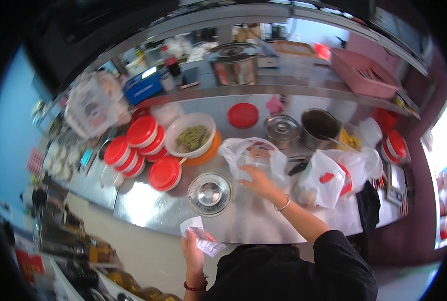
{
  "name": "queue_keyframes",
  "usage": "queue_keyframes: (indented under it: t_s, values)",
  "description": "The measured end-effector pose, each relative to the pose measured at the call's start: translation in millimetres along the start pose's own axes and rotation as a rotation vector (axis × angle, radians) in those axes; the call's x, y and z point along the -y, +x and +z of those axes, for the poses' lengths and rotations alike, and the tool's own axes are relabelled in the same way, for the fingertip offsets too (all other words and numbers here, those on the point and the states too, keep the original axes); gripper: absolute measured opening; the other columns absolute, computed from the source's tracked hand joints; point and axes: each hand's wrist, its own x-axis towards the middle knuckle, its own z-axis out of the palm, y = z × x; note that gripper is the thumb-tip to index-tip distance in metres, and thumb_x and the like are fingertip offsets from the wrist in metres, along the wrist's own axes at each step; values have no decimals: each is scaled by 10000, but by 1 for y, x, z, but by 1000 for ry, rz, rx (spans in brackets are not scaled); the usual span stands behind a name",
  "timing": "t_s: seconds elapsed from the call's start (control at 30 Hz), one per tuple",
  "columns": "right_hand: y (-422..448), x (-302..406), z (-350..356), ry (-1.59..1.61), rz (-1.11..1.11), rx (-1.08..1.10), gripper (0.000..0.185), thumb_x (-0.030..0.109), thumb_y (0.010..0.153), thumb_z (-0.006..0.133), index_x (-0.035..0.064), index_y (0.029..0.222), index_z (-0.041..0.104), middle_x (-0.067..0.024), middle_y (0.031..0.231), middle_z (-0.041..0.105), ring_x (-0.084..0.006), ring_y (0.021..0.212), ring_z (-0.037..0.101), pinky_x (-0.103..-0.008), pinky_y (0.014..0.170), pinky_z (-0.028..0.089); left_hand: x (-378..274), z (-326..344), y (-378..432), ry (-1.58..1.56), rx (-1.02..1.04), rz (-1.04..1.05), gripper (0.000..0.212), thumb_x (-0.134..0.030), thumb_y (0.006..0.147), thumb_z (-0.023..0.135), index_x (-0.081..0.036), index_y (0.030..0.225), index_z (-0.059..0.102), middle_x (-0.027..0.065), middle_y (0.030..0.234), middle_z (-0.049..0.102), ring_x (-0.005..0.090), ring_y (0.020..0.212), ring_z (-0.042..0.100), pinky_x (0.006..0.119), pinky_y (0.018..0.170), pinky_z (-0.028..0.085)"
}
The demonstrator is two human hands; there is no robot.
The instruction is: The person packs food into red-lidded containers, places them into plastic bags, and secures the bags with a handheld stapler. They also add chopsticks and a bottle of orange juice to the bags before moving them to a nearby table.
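Observation:
My left hand [194, 246], a beaded bracelet at its wrist, holds a printed paper slip [207, 242] in front of the counter's near edge. Over the steel counter, my right hand [258, 182] has its fingers spread at the near side of a white plastic bag [251, 156]; whether they touch it is unclear. A round steel lid [210, 194] lies left of that hand. To its right stands a filled plastic bag [319, 180] with something red inside. Beyond the lid, a white bowl [189, 135] holds green shredded food.
Red-lidded tubs [165, 173] are stacked at left. A lidded steel pot [281, 129] and an open pot [320, 129] of dark liquid stand behind the bags. A raised steel shelf [283, 90] crosses the back, bearing a large pot [235, 67] and a pink basket [366, 75].

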Motion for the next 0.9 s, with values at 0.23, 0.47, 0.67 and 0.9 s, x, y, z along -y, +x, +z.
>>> queue_keyframes:
  t_s: [0.23,0.47,0.67,0.9]
  values:
    - [-114,47,17,522,312,267,248,136,782,562,21,1001,536,-95,890,587,-173,822,552,-286,775,421,7,11,37,-69,-19,-71,185,-92,829,448,46,951,462,156,796,555,260,749,566,399,711,463]
    - [-137,10,0,432,327,149,207,125,797,521,28,978,549,-82,884,593,-153,793,553,-285,728,433,23,33,61,37,424,-113,227,-176,818,490,35,897,461,144,709,542,228,596,534,344,595,452]
    - [-29,-71,-47,38,348,-597,123,56,736,499,48,858,513,-87,762,580,-243,743,567,-331,638,436,28,50,62,-24,492,-124,454,-356,855,412,46,1066,422,173,696,551,253,590,546,382,614,447]
    - [3,-158,-75,-972,732,79,445,111,674,563,129,1103,444,-125,1010,544,-289,1063,435,-491,905,292,27,18,29,128,274,-79,350,-246,884,352,24,1103,390,206,794,550,291,736,561,400,667,462]
